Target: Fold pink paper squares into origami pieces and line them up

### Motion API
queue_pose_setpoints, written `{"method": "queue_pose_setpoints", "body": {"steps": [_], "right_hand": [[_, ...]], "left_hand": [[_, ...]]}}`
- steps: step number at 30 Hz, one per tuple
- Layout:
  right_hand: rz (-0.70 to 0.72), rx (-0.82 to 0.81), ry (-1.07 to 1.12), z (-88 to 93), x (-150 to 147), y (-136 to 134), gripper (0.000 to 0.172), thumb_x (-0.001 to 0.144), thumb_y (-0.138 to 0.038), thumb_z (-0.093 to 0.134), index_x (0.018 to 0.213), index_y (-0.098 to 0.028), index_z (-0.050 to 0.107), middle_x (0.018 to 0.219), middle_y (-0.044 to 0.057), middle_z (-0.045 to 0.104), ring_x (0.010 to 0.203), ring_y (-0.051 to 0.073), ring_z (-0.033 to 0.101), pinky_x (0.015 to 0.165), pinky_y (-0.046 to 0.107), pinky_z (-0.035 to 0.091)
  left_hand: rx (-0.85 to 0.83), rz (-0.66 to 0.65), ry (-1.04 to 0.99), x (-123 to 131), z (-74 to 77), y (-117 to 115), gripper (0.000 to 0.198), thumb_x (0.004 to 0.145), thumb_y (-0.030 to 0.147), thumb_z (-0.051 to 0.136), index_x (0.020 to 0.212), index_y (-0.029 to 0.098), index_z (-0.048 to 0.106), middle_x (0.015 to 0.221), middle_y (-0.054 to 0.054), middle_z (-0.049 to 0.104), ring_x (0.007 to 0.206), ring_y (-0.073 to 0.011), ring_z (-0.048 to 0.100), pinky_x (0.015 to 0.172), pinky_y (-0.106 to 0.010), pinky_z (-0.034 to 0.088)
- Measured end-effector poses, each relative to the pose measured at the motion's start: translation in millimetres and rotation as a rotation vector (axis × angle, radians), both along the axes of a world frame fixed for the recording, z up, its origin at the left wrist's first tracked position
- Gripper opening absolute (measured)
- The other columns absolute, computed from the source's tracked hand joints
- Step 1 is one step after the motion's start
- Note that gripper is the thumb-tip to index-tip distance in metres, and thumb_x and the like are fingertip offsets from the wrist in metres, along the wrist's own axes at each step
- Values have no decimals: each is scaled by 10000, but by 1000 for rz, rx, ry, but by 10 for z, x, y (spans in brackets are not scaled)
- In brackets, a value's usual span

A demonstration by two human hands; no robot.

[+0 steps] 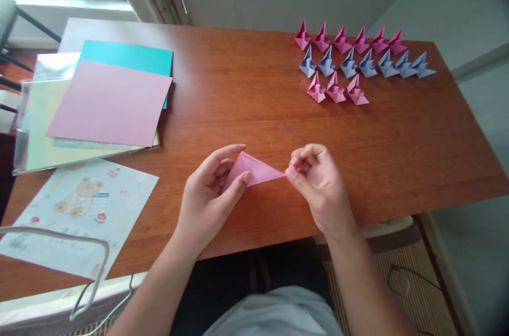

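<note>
A folded pink origami paper (260,170) is held above the front part of the table, its long point reaching to the right. My left hand (217,182) grips its wide end, with the thumb on the near face and the fingers behind. At the thin tip, the thumb and curled fingers of my right hand (316,179) pinch together. Folded paper figures stand in rows at the back right: dark pink ones (342,40) in the rear, pale blue ones (349,64) in the middle, and three lighter pink ones (335,88) in front.
On the left lie a pink sheet (113,103), a turquoise sheet (131,55) and a clear packet (37,129) of paper. Nearer, a bear-printed sheet (119,193) rests by the front edge. A white cable (59,236) crosses it. The wooden table (222,92) stands by a wall.
</note>
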State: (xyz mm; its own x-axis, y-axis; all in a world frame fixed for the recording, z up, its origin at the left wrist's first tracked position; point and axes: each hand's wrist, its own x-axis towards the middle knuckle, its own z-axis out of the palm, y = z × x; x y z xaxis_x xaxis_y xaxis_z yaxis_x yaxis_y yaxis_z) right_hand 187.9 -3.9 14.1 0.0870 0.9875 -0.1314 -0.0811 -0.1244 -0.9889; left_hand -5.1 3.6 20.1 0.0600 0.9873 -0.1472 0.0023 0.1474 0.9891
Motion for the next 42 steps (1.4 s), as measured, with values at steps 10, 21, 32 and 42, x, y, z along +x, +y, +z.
{"method": "queue_pose_setpoints", "body": {"steps": [10, 21, 32, 42], "right_hand": [[222, 103, -436, 57, -56, -18, 324, 998, -394, 589, 725, -221, 602, 685, -17, 563, 637, 142, 493, 610, 312, 353], [116, 86, -150, -13, 17, -33, 345, 992, -387, 623, 690, -220, 594, 669, -24, 560, 652, 136, 500, 638, 303, 363], [117, 169, 44, -91, -94, -48, 150, 975, -327, 654, 852, -243, 670, 776, -25, 598, 716, 121, 540, 654, 265, 418], [100, 139, 36, -151, -170, -16, 171, 968, -290, 649, 1137, -275, 669, 969, 9, 704, 804, 144, 651, 666, 257, 508]], "left_hand": [[21, 12, -46, 8, -9, -7, 334, 842, 281, 800, 1146, 185, 702, 957, -53, 767, 841, -158, 714, 749, -235, 583], [-49, -84, 19, -18, 36, 1, 212, 924, 336, 713, 801, 164, 696, 595, 7, 693, 526, -98, 643, 502, -158, 508], [-59, -62, -79, -4, 36, 2, 179, 926, 329, 715, 858, 165, 693, 713, 11, 697, 630, -84, 653, 593, -149, 533], [-60, -127, -184, 152, 7, 2, 428, 950, 280, 687, 1344, 185, 550, 741, 17, 683, 663, -100, 646, 622, -178, 527]]}}
